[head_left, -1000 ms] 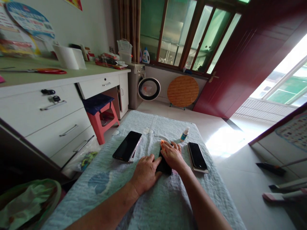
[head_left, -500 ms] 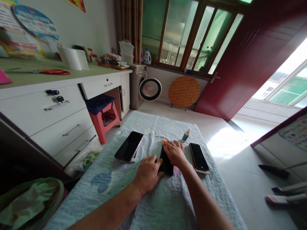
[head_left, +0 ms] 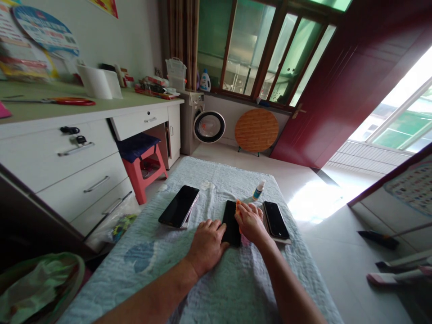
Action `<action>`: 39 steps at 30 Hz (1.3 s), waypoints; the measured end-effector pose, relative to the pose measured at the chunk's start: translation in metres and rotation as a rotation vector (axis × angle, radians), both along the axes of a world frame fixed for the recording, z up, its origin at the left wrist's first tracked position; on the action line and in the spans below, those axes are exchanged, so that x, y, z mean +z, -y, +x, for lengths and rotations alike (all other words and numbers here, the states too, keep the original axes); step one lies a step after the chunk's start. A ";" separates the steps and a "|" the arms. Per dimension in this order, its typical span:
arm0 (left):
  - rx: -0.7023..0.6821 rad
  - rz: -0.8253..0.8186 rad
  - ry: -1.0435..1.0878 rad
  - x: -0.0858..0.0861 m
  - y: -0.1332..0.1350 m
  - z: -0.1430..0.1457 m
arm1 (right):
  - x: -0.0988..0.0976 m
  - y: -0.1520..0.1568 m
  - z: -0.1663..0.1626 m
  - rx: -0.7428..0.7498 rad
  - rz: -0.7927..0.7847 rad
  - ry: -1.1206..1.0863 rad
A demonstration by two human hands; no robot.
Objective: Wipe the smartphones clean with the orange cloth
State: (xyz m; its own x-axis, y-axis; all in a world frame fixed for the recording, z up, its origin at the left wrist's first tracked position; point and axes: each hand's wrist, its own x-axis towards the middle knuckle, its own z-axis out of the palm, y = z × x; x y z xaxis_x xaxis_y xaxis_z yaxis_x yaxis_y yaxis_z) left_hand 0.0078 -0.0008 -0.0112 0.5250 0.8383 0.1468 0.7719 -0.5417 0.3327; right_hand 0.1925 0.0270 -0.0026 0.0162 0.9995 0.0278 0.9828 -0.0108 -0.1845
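Note:
A black phone (head_left: 231, 225) lies on the quilted cloth between my hands. My left hand (head_left: 207, 238) grips its left edge, thumb at the near corner and fingers curled along the side. In my right hand (head_left: 250, 221) is a bunched orange cloth (head_left: 238, 208), pressed at the phone's right edge; most of the cloth is hidden under the fingers. To the left, a larger black phone (head_left: 180, 206) rests tilted on a pinkish thing, perhaps a box. Another phone (head_left: 276, 219) lies on a flat pale thing to the right. Beyond my right hand stands a small spray bottle (head_left: 258, 191).
The pale blue quilted cloth (head_left: 145, 288) covers the surface under the phones. Left are a white drawer desk (head_left: 77, 166), a red stool (head_left: 145, 173) and a lined bin (head_left: 76, 288). A washing machine (head_left: 191, 119) with its door open stands behind, beside a round wooden tabletop (head_left: 256, 130).
My right hand with the orange cloth has slid from the phone's upper part to its right edge, uncovering more of the screen. My left hand stays at the left edge.

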 end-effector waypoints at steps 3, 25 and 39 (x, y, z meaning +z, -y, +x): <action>0.002 -0.003 -0.001 0.002 0.001 0.001 | 0.001 0.008 -0.004 0.001 -0.015 0.005; -0.004 0.025 0.039 0.000 0.003 0.003 | 0.016 0.090 -0.029 0.034 -0.068 -0.049; -0.013 0.011 0.037 0.000 0.003 0.002 | 0.013 0.114 -0.041 0.027 -0.094 -0.004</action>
